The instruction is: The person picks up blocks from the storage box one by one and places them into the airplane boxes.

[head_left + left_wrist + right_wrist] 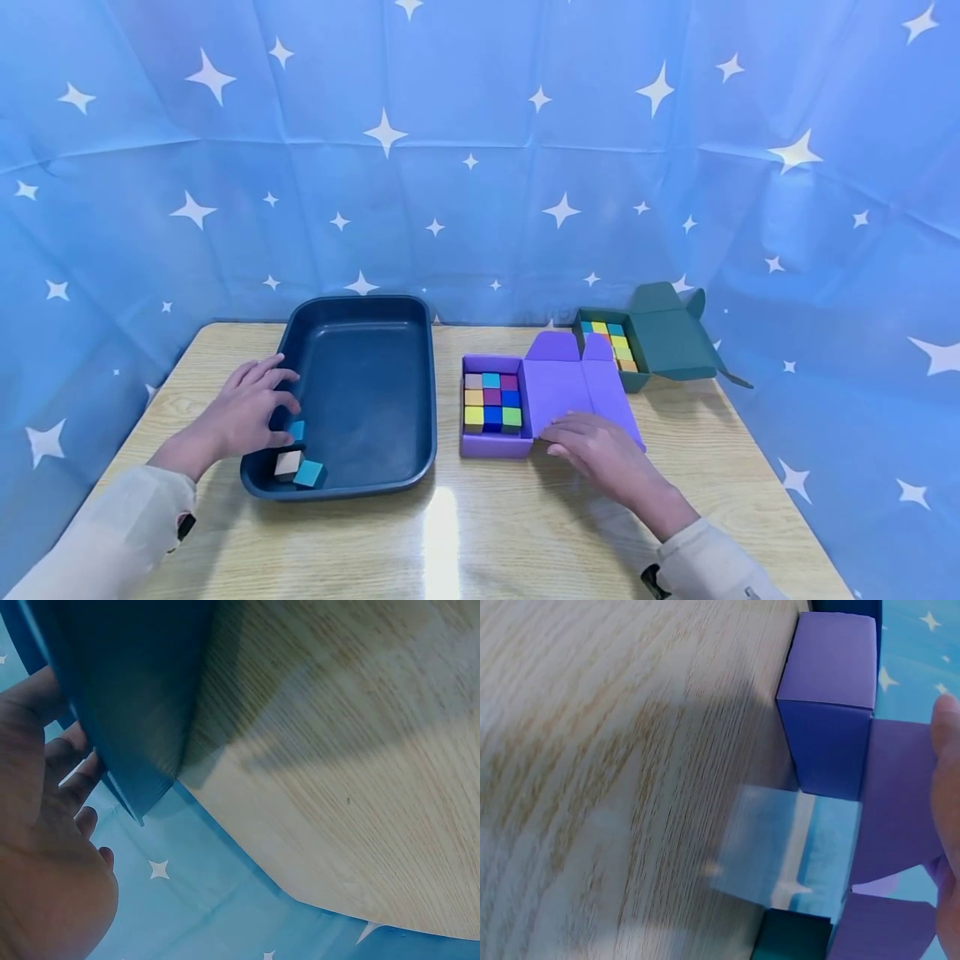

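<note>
My left hand [243, 412] reaches over the left rim of a dark blue tray [360, 400], its thumb and index finger pinching a teal cube [297, 431]. Below it in the tray's near left corner sit a pale wooden cube [288, 465] and another teal cube [308, 474]. My right hand [600, 454] rests its fingers at the near edge of the lid [562, 392] of a purple box [495, 448]. The lid lies folded out to the right, and coloured cubes fill the box. In the left wrist view the tray wall hides the left fingertips.
Behind the purple box stands a dark green box [636, 381] of coloured cubes, its lid [671, 337] opened rightward and partly overhanging the table edge. All of it is on a wood-grain table [495, 525]. A blue star-patterned cloth [480, 200] hangs around the table.
</note>
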### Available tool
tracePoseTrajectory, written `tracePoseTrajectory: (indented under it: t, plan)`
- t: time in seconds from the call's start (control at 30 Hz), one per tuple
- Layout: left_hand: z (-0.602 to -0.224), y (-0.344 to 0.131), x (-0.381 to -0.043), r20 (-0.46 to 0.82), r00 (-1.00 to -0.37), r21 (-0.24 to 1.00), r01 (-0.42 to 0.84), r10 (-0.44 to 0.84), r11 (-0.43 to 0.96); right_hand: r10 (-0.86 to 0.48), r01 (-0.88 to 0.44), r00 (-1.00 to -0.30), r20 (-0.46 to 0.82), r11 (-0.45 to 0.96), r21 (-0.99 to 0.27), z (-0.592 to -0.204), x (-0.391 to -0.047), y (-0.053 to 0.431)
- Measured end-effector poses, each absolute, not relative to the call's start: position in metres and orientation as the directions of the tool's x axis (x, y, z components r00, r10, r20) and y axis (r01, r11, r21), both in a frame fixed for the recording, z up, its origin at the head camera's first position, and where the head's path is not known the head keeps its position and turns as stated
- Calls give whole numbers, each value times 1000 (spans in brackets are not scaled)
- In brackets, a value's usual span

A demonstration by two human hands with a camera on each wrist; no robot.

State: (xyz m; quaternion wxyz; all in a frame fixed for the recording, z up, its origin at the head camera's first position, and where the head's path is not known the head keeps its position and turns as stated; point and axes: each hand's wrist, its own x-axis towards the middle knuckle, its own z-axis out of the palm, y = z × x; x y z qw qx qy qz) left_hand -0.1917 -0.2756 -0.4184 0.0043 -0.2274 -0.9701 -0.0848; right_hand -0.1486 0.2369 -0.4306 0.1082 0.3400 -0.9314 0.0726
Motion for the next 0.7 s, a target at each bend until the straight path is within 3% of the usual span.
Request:
tracePoseTrajectory:
  t: [0.4, 0.7]
  plan:
    - [-429, -275, -192, 44, -889, 97, 458, 456, 884, -589, -618, -777, 223, 781, -91, -429, -147, 235]
    - [-432, -277, -193, 43, -891, 120, 453, 451, 883, -595, -619, -779, 198, 780, -91, -427, -147, 235]
